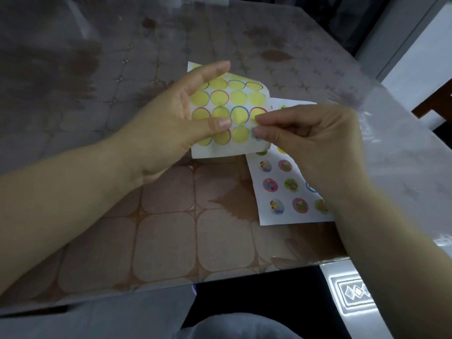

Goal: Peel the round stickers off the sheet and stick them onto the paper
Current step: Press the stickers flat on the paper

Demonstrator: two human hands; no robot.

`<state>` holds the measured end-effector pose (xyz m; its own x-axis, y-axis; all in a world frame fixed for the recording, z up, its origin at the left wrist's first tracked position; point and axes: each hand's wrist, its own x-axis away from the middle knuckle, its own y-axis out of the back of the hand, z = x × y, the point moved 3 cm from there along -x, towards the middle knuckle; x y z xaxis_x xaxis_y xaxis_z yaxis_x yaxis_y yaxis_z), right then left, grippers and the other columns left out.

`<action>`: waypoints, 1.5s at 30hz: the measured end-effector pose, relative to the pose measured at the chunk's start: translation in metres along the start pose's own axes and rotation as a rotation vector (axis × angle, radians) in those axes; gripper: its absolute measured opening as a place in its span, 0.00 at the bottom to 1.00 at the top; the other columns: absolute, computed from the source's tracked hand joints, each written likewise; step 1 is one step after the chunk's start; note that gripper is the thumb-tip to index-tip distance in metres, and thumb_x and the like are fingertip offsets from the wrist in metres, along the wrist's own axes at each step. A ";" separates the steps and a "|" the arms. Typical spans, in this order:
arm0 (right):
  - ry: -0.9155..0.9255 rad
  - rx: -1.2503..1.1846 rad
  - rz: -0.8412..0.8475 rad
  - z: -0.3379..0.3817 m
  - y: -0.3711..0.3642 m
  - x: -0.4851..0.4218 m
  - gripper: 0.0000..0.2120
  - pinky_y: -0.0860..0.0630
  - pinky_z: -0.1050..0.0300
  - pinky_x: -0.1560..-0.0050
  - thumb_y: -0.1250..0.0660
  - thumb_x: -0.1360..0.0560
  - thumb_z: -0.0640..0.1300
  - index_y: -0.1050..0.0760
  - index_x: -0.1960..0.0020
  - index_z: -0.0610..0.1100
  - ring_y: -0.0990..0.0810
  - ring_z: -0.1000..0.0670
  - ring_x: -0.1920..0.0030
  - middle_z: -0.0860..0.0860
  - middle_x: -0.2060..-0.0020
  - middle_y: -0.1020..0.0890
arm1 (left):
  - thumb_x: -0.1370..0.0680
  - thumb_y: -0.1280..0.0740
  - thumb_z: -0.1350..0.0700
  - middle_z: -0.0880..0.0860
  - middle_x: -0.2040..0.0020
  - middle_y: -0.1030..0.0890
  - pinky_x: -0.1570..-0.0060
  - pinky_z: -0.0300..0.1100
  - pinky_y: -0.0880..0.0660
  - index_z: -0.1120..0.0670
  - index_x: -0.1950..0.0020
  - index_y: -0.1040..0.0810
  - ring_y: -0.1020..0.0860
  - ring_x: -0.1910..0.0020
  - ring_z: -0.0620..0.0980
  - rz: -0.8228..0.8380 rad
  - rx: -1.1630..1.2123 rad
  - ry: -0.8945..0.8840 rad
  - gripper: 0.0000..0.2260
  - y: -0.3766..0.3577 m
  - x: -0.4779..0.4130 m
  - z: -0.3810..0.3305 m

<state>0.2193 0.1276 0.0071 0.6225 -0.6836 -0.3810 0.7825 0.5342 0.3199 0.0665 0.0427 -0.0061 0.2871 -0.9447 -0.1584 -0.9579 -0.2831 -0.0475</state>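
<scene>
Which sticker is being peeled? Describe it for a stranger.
Above the table, the left hand holds a curled sheet of yellow circles. At its bottom-right, the right hand pinches a bluish sticker, the only printed circle among bare yellow ones.

I see open tabletop (166, 241) near me between the forearms and more beyond the curled sheet (238, 97), while the left hand (168, 118) holding that sheet and the right hand (315, 140) pinching a sticker (255, 133) over the paper (281, 216) block the middle.

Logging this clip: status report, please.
Left grip holding sticker sheet. Right grip pinching sticker at sheet's edge. Paper partly under right arm; nothing blocking.
</scene>
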 end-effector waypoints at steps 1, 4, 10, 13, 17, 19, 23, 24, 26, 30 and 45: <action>0.012 0.011 0.007 0.001 0.000 0.000 0.10 0.19 0.55 0.57 0.26 0.33 0.38 0.18 0.60 0.53 0.16 0.53 0.59 0.62 0.66 0.16 | 0.28 0.33 0.69 0.46 0.36 0.27 0.50 0.35 0.24 0.48 0.31 0.33 0.20 0.49 0.42 0.000 0.006 0.004 0.29 -0.001 0.000 -0.001; 0.047 0.023 0.022 0.001 -0.001 0.000 0.10 0.21 0.63 0.56 0.26 0.33 0.37 0.19 0.61 0.53 0.17 0.56 0.61 0.63 0.66 0.17 | 0.28 0.32 0.69 0.47 0.36 0.27 0.50 0.36 0.23 0.48 0.31 0.33 0.20 0.52 0.43 0.004 0.009 0.017 0.29 -0.001 0.001 -0.001; 0.098 0.060 0.059 -0.001 -0.001 0.000 0.11 0.22 0.64 0.55 0.27 0.32 0.37 0.20 0.61 0.53 0.18 0.54 0.61 0.63 0.66 0.18 | 0.32 0.30 0.66 0.46 0.40 0.23 0.45 0.42 0.23 0.47 0.33 0.32 0.21 0.50 0.50 -0.001 0.035 0.047 0.31 0.000 0.000 0.000; 0.076 0.063 0.082 -0.003 -0.001 0.000 0.10 0.23 0.64 0.54 0.28 0.31 0.37 0.20 0.60 0.52 0.18 0.53 0.60 0.61 0.64 0.17 | 0.31 0.30 0.67 0.45 0.35 0.27 0.49 0.36 0.23 0.47 0.32 0.32 0.20 0.50 0.42 -0.006 0.008 0.038 0.31 0.002 0.000 0.001; 0.024 0.110 0.124 -0.005 -0.001 -0.001 0.08 0.28 0.64 0.56 0.28 0.31 0.41 0.20 0.60 0.55 0.22 0.55 0.52 0.59 0.55 0.25 | 0.31 0.32 0.64 0.47 0.31 0.30 0.40 0.40 0.27 0.46 0.31 0.33 0.24 0.39 0.45 -0.017 -0.052 0.031 0.31 0.004 0.000 0.003; -0.040 0.128 0.131 -0.009 0.000 -0.001 0.08 0.31 0.65 0.56 0.27 0.31 0.44 0.21 0.62 0.57 0.26 0.57 0.54 0.60 0.56 0.27 | 0.31 0.31 0.63 0.47 0.30 0.32 0.35 0.45 0.29 0.43 0.31 0.34 0.26 0.36 0.46 -0.019 -0.107 0.032 0.32 0.004 0.001 0.003; -0.078 0.128 0.109 -0.008 -0.001 -0.001 0.08 0.33 0.67 0.59 0.27 0.31 0.46 0.21 0.65 0.58 0.27 0.59 0.60 0.62 0.59 0.24 | 0.29 0.30 0.65 0.50 0.31 0.30 0.38 0.44 0.27 0.42 0.31 0.36 0.23 0.40 0.45 -0.015 -0.151 0.049 0.32 0.005 0.001 0.003; -0.084 0.115 0.095 -0.006 0.000 -0.001 0.07 0.33 0.69 0.61 0.27 0.31 0.46 0.21 0.65 0.57 0.28 0.59 0.62 0.61 0.59 0.23 | 0.28 0.30 0.65 0.50 0.33 0.28 0.39 0.43 0.27 0.42 0.30 0.36 0.21 0.42 0.45 -0.020 -0.157 0.054 0.32 0.005 0.001 0.002; -0.101 0.093 0.062 0.000 0.007 -0.001 0.05 0.34 0.72 0.66 0.27 0.32 0.47 0.20 0.64 0.55 0.28 0.60 0.67 0.60 0.63 0.21 | 0.29 0.31 0.62 0.49 0.39 0.22 0.43 0.39 0.25 0.43 0.30 0.37 0.19 0.46 0.44 -0.037 -0.159 0.071 0.32 0.006 0.001 0.002; -0.103 0.086 0.074 0.009 0.035 0.004 0.07 0.29 0.54 0.63 0.27 0.36 0.56 0.19 0.63 0.54 0.23 0.42 0.64 0.48 0.64 0.18 | 0.35 0.28 0.55 0.47 0.40 0.22 0.45 0.37 0.24 0.42 0.31 0.35 0.20 0.45 0.43 -0.031 -0.213 0.091 0.34 0.007 0.001 0.003; -0.449 0.161 0.144 -0.010 0.098 0.047 0.02 0.22 0.53 0.46 0.29 0.36 0.47 0.17 0.64 0.51 0.17 0.51 0.56 0.52 0.63 0.15 | 0.44 0.29 0.32 0.39 0.40 0.25 0.43 0.38 0.27 0.31 0.35 0.37 0.23 0.44 0.40 -0.006 -0.732 0.185 0.38 0.025 -0.002 0.000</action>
<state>0.3252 0.1527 0.0117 0.6281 -0.7743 0.0771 0.6550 0.5796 0.4848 0.0418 0.0378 -0.0073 0.3492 -0.9370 0.0107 -0.7303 -0.2650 0.6297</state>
